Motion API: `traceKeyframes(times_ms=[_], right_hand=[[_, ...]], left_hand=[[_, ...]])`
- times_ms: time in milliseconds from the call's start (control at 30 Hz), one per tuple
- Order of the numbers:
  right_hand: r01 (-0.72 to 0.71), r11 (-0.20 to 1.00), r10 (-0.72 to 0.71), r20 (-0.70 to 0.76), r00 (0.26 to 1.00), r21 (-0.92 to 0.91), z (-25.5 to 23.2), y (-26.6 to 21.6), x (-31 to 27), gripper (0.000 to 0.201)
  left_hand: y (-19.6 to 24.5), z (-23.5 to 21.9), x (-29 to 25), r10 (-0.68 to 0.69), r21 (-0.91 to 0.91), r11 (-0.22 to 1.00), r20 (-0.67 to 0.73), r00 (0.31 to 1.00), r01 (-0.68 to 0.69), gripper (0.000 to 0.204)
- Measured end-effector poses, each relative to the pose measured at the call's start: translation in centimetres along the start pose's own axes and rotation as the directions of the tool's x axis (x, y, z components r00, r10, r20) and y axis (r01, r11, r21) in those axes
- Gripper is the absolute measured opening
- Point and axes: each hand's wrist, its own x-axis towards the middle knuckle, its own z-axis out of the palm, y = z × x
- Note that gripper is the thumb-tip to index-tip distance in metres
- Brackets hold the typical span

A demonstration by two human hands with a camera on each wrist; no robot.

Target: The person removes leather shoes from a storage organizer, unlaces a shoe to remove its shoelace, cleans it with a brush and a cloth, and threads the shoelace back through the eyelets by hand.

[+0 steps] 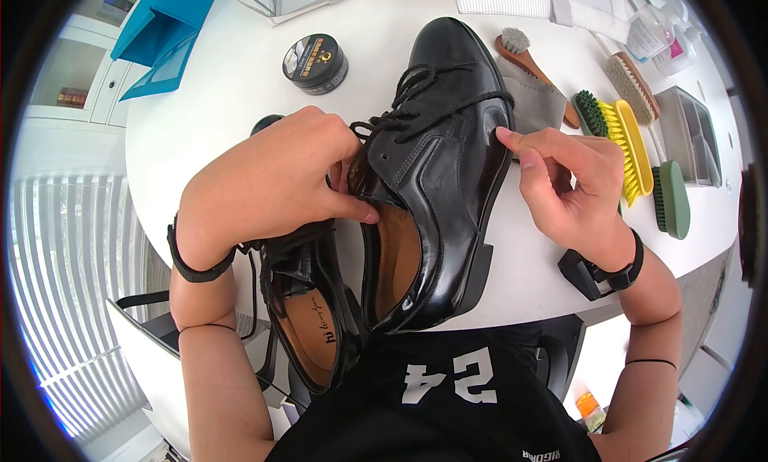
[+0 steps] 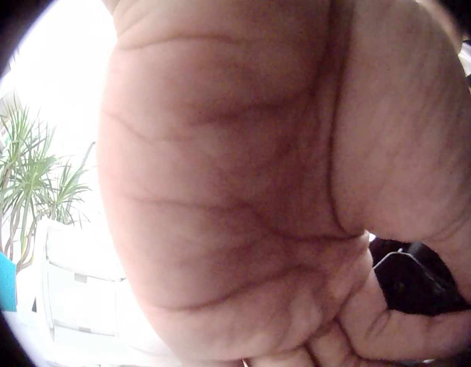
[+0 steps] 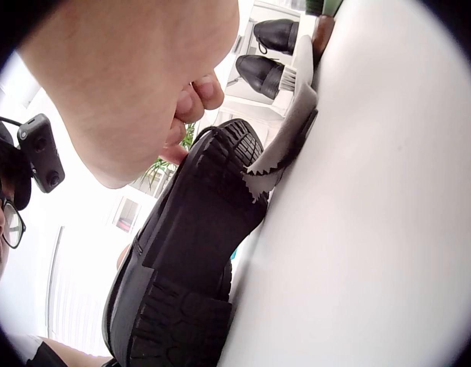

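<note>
A glossy black lace-up dress shoe (image 1: 474, 174) is tilted over the white table, toe pointing away from me. My left hand (image 1: 268, 178) grips it near the laces, with the thumb in the tan-lined opening and the other fingers partly hidden. In the left wrist view the palm of this hand fills most of the picture. My right hand (image 1: 572, 178) touches the outer side of the shoe with its index fingertip, its other fingers bent. The right wrist view shows the dark ridged sole (image 3: 193, 252). A matching shoe (image 1: 308, 318) lies under my left forearm, partly covered.
A round black tin (image 1: 315, 64) stands at the far left. Beyond the right hand lie a grey cloth (image 1: 532, 102), a small wooden-handled brush (image 1: 520, 50), a yellow brush (image 1: 632, 150), a green brush (image 1: 672, 200) and a grey tray (image 1: 690, 134). A blue box (image 1: 164, 30) sits far left.
</note>
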Motion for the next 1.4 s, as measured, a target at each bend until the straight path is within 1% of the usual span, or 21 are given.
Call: traceKeyframes(times_ms=[300,367,467,533,600,667,767,800,833,867,900,967,1000,1067,1100,1133,1167,1233,1267,1333,1400], right_hand=[[0.012,0.999,-0.012,-0.004,1.0,0.05,0.5,0.3,0.0,0.01],[0.003,0.999,-0.003,-0.004,1.0,0.05,0.6,0.3,0.0,0.01],[0.011,0.999,-0.011,0.003,1.0,0.053,0.6,0.3,0.0,0.01],[-0.036,0.998,0.037,-0.008,0.999,0.052,0.7,0.1,-0.1,0.009],[-0.015,0.999,0.016,-0.023,1.0,0.049,0.8,0.4,-0.1,0.009],[0.005,0.999,-0.003,-0.039,0.999,0.046,0.8,0.6,0.0,0.008],[-0.009,1.0,0.009,-0.007,1.0,0.02,0.6,0.7,0.3,0.01],[-0.067,0.998,0.067,0.075,0.995,-0.003,0.6,0.7,0.4,0.015],[-0.122,0.992,0.125,0.156,0.98,-0.029,0.6,0.7,0.5,0.023],[-0.122,0.992,0.125,0.156,0.98,-0.029,0.7,0.8,0.6,0.023],[-0.179,0.984,0.179,0.193,0.965,-0.02,0.9,1.1,0.6,0.029],[-0.234,0.972,0.23,0.233,0.945,-0.011,1.0,1.2,0.7,0.034],[-0.25,0.968,0.244,0.242,0.939,-0.005,1.0,1.2,0.7,0.036],[-0.266,0.964,0.258,0.252,0.933,0.001,1.1,1.2,0.8,0.038],[-0.26,0.966,0.253,0.251,0.934,-0.004,1.1,1.2,0.8,0.038],[-0.254,0.967,0.248,0.251,0.936,-0.008,1.0,1.2,0.8,0.038],[-0.254,0.967,0.248,0.252,0.935,-0.008,1.0,1.2,0.8,0.038],[-0.257,0.966,0.252,0.254,0.934,-0.015,1.1,1.3,0.8,0.038],[-0.249,0.968,0.245,0.247,0.938,-0.016,1.1,1.3,0.9,0.038],[-0.239,0.971,0.233,0.234,0.944,-0.005,1.1,1.2,0.7,0.039],[-0.248,0.969,0.243,0.25,0.937,-0.012,1.1,1.1,0.5,0.039]], left_hand=[[0.2,-0.3,0.1,-0.055,-0.05,0.997,0.06,0.997,0.058,0.054],[0.0,-0.1,0.0,-0.003,-0.026,1.0,0.021,1.0,0.004,0.053],[-0.1,-0.1,0.1,0.013,-0.037,0.999,0.019,1.0,-0.012,0.053],[-0.2,0.0,0.1,0.012,-0.037,0.999,0.019,1.0,-0.012,0.053],[-0.2,0.0,0.0,0.012,-0.038,0.999,0.02,1.0,-0.012,0.053],[-0.3,-0.1,-0.2,0.063,-0.006,0.998,-0.038,0.997,-0.063,0.053],[-0.1,-0.5,-0.6,0.115,-0.017,0.993,-0.052,0.992,-0.116,0.052],[0.1,-0.5,-0.7,0.116,-0.017,0.993,-0.05,0.992,-0.117,0.052],[0.4,-0.4,-0.8,0.171,0.017,0.985,-0.106,0.979,-0.171,0.051],[0.7,-0.3,-0.9,0.227,0.054,0.974,-0.161,0.961,-0.221,0.05],[0.8,-0.3,-1.0,0.226,0.054,0.974,-0.161,0.961,-0.22,0.05],[1.2,-0.4,-1.1,0.348,0.125,0.937,-0.276,0.896,-0.326,0.048],[1.7,-0.4,-1.2,0.347,0.124,0.938,-0.276,0.896,-0.325,0.048],[3.1,-0.6,-1.9,0.377,0.087,0.917,-0.507,0.775,-0.389,0.04],[3.6,-1.0,-2.5,0.397,0.049,0.89,-0.571,0.719,-0.453,0.028],[4.0,-1.8,-3.3,0.395,0.048,0.891,-0.571,0.72,-0.451,0.028],[4.0,-3.1,-4.4,0.503,0.028,0.821,-0.508,0.699,-0.57,0.023],[3.7,-5.5,-6.7,0.7,-0.042,0.64,-0.381,0.604,-0.767,0.019],[3.7,-6.1,-7.1,0.788,-0.08,0.531,-0.32,0.526,-0.844,0.02],[2.3,-6.5,-8.4,0.787,-0.083,0.529,-0.326,0.524,-0.845,0.02],[-3.9,-8.8,-14.0,0.781,-0.102,0.526,-0.335,0.527,-0.844,0.02]])
